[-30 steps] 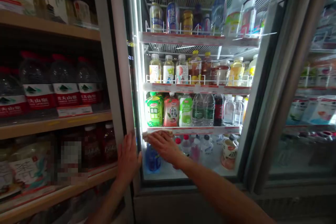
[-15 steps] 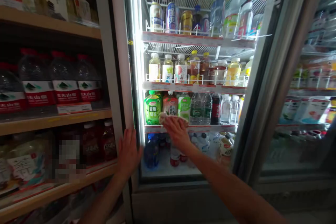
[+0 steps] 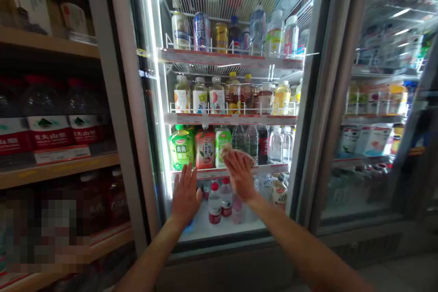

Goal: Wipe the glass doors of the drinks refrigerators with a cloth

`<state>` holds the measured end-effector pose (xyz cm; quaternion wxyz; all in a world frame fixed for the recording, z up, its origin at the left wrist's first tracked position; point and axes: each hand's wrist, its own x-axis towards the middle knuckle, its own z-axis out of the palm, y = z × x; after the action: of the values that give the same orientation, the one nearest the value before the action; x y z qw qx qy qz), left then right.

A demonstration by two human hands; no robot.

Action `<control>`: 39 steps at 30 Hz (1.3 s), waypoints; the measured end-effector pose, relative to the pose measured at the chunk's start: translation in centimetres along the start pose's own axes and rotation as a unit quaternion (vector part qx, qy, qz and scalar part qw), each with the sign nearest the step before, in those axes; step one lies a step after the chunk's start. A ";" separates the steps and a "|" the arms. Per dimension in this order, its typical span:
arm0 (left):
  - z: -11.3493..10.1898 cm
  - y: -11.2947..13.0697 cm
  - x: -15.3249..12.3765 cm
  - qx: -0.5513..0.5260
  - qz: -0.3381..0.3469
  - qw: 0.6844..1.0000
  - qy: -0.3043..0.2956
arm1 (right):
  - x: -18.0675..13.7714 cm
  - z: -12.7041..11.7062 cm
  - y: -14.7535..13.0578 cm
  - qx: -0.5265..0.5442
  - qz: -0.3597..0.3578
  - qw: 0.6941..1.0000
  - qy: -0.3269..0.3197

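Note:
A pale, crumpled cloth lies under the fingers of my right hand, which holds it flat against the glass door of the drinks fridge. Behind the glass near it show a green-capped bottle and clear water bottles. My left hand is open, fingers stretched upward, over the lower left part of the door; whether it touches the glass I cannot tell. Just above it stands a big green bottle, beside a red one.
Inside the fridge, several shelves hold bottles and cans. Wooden shelves with large red-labelled water bottles stand at the left. A metal door frame separates this door from another glass-fronted fridge at the right.
My left hand has moved right, from the frame beside the fridge onto the door area. My right hand and the cloth have shifted right across the glass. The view has turned right.

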<state>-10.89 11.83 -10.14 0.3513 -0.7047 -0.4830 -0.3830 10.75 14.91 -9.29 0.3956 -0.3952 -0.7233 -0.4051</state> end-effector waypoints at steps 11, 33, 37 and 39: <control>1.5 3.0 0.5 -0.001 0.023 1.000 0.016 | -0.7 -0.4 2.6 -0.016 0.027 0.999 0.014; 2.7 8.4 4.7 -0.040 0.074 0.996 0.034 | -2.1 -2.4 10.3 -0.066 0.073 0.993 0.057; 2.9 8.6 4.7 -0.050 0.073 0.995 0.033 | -5.9 -2.4 9.6 -0.059 0.010 0.998 -0.002; 2.9 8.7 4.8 -0.055 0.074 0.995 0.032 | -7.0 -2.5 10.5 -0.056 0.011 0.998 -0.010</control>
<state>-0.90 13.78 -8.36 0.3547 -0.7440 -0.3965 -0.4042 23.36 14.66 -11.78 0.3699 -0.4289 -0.6990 -0.4366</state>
